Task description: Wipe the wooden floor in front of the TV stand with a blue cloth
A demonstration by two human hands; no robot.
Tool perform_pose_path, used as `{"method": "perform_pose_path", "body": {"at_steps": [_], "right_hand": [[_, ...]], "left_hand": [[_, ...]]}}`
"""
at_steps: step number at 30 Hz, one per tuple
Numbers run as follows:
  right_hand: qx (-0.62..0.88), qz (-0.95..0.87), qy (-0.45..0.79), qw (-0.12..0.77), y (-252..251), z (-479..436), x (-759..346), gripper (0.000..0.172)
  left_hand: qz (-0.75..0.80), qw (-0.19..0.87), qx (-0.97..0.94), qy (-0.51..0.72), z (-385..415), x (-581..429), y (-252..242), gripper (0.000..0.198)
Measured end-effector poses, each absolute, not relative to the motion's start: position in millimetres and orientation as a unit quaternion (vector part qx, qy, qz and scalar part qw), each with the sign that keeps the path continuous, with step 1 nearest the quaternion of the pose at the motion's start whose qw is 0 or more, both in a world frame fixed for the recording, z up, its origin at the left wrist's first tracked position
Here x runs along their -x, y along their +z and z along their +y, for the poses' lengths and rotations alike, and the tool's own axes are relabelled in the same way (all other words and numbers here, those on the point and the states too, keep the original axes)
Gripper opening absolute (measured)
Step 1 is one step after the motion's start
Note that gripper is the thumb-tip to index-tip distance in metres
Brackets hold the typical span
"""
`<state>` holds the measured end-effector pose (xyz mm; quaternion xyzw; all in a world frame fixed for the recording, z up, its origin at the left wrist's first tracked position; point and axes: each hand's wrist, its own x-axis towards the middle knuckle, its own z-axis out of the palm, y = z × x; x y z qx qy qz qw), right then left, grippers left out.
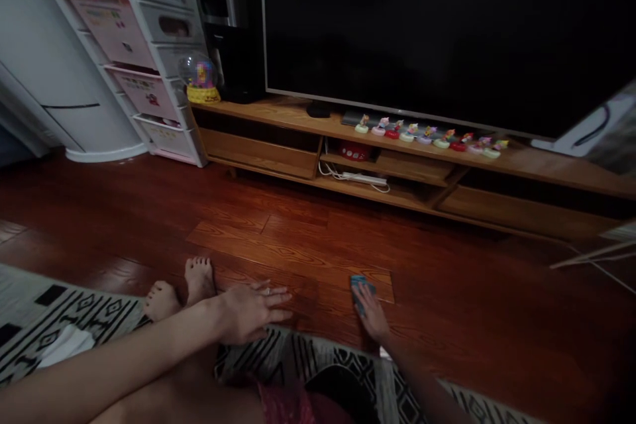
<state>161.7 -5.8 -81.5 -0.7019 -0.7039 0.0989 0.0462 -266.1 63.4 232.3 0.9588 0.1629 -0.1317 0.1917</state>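
My left hand point(251, 311) is held out palm down with its fingers apart, a ring on one finger and nothing in its grasp. It is above the edge of the patterned rug, near my bare feet point(199, 278). Farther right, my right hand point(371, 318) has its fingers over a small flat teal item point(358, 281) against the wooden floor point(308, 245). The fingers and palm cover much of this item, so its exact kind cannot be made out.
Ahead stands a low wooden TV cabinet point(268, 159) with a large dark television point(422, 33) and a row of small figurines point(412, 132). A drawer tower point(144, 46) is at the left. Beneath me lies a black-and-white rug point(114, 308) with a white cloth point(67, 344).
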Motion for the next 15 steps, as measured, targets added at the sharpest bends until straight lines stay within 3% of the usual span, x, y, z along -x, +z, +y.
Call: {"method": "perform_pose_path", "body": {"at_steps": [4,8,12,15], "right_hand": [[0.862,-0.497,0.027,0.091,-84.8,26.4,-209.2,0.063],[0.920,-0.343,0.002,0.186,-90.7,82.6,-180.6,0.071],[0.889,-0.393,-0.003,0.235,-82.8,149.0,-105.3,0.069],[0.844,-0.507,0.044,0.169,-68.1,187.5,-37.5,0.065]], "left_hand": [[0.167,0.180,-0.960,-0.134,59.5,267.1,239.7,0.055],[0.181,0.165,-0.956,-0.160,56.2,265.1,248.1,0.055],[0.183,0.149,-0.957,-0.168,56.6,264.3,247.9,0.054],[0.186,0.144,-0.959,-0.160,58.8,266.2,244.0,0.053]]}}
